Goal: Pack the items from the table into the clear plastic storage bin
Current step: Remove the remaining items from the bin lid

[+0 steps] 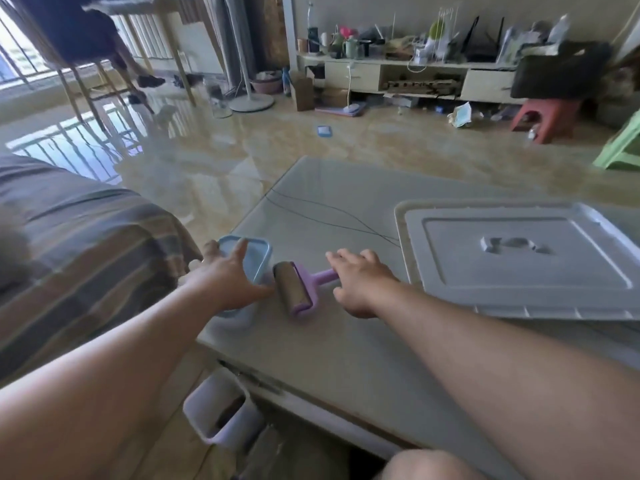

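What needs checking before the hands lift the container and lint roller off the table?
1. Left hand on container: ok, fingers spread over its blue lid.
2. Right hand on lint roller handle: cannot tell, the hand hides the handle end.
3. Roller and container apart: ok, lying side by side.
4. Bin open: not ok, lid sits on top.
5. Table path to bin: ok.

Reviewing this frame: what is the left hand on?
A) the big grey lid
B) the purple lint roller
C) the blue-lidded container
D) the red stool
C: the left hand rests with spread fingers on the blue-lidded container, while the lint roller lies just beside it, under the right hand.
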A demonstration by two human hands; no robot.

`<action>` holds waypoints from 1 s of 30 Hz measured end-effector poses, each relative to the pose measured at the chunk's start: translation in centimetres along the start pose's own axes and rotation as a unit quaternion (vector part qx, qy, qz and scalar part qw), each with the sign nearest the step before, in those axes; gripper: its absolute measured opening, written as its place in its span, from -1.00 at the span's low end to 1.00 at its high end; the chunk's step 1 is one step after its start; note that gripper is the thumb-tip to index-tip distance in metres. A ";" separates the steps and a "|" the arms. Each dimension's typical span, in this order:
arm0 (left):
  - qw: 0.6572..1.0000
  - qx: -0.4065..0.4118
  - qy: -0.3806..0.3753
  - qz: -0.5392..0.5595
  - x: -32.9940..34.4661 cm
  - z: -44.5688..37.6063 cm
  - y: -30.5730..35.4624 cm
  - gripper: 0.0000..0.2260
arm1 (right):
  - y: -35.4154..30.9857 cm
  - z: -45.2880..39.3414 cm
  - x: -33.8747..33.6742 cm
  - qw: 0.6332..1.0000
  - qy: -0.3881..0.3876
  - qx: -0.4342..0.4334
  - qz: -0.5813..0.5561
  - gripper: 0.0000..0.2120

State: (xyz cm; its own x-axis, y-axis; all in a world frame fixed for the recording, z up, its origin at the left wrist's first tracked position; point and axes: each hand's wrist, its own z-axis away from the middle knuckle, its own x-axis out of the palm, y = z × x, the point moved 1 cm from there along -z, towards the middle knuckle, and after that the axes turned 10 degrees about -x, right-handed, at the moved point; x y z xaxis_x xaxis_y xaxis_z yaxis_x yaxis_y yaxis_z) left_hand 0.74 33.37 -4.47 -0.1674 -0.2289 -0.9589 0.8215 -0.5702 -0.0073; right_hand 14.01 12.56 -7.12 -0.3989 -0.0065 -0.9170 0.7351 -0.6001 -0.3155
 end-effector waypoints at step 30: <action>0.804 0.570 0.164 0.034 -10.8 43.9 40.1 0.08 | 30.2 62.0 -18.4 0.847 0.288 0.431 0.115 -0.83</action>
State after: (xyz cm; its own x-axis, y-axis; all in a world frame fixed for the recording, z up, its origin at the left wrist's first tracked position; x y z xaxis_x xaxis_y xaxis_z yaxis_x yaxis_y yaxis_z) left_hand 11.51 -21.64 18.01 0.1636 -0.1771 -0.9705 -0.2431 -0.9607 0.1343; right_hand 9.52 -55.00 15.33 0.2164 0.0400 -0.9755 -0.0164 -0.9989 -0.0446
